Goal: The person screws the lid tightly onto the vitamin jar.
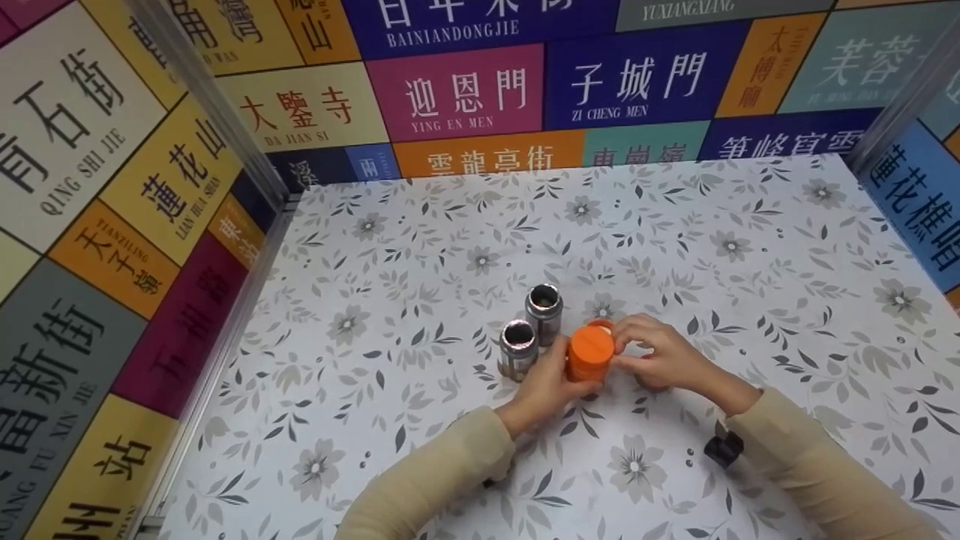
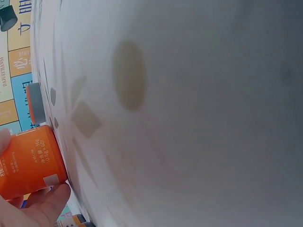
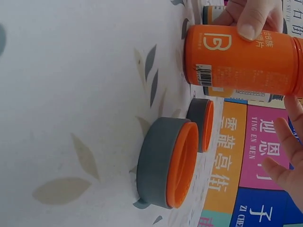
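Observation:
An orange bottle [image 1: 589,356] with an orange lid stands upright on the table, its printed label and barcode showing in the right wrist view. My left hand [image 1: 544,386] grips its side, the thumb across the label. Beside the lid, my right hand [image 1: 660,356] has its fingers loosely spread, one fingertip right at the lid's edge. Two grey caps with orange insides, a nearer cap [image 3: 163,163] and a farther cap [image 3: 201,124], lie near the bottle's base, partly hidden by the right hand in the head view.
Left of the orange bottle stand two uncapped grey bottles, a front bottle [image 1: 517,349] and a back bottle [image 1: 544,311], with torn foil round their mouths. A floral cloth [image 1: 420,262] covers the table. Panels with printed signs [image 1: 472,94] rise along its back and sides.

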`<state>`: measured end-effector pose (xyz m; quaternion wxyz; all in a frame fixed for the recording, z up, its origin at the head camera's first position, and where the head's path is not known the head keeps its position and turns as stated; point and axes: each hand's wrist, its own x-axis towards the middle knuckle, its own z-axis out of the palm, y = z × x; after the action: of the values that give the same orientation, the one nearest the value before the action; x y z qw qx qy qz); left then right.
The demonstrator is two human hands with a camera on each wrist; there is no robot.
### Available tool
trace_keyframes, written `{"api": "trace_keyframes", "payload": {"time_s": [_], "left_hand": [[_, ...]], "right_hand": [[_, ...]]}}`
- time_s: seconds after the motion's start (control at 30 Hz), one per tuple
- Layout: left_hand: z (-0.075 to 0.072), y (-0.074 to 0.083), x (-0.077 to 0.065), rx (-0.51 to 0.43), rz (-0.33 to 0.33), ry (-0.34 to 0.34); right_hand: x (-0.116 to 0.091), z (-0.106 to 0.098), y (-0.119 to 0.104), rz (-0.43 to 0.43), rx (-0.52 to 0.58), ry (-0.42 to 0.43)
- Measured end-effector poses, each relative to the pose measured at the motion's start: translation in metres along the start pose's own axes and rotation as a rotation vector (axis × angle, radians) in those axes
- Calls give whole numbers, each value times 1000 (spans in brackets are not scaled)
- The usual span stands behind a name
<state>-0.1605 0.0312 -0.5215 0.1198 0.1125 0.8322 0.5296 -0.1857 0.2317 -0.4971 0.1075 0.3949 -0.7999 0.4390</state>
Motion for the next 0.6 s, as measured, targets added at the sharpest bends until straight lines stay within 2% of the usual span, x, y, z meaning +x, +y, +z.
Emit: {"api": "trace_keyframes", "payload": {"time_s": [0.13, 0.27, 0.37, 0.5, 0.6], "left_hand": [[0, 1, -2, -7, 6, 12], [0, 1, -3, 46, 32, 26], [1, 0, -4, 56, 24, 37], [2, 0, -6, 25, -6, 57], [1, 0, -8, 46, 6, 61]], "right_hand": [[2, -2, -6, -12, 4, -11], [8, -8, -20, -2, 12, -21], [11, -12, -29, 7, -11, -24], [11, -15, -31, 35, -42, -30], [10, -17, -31, 61, -48, -43]]}}
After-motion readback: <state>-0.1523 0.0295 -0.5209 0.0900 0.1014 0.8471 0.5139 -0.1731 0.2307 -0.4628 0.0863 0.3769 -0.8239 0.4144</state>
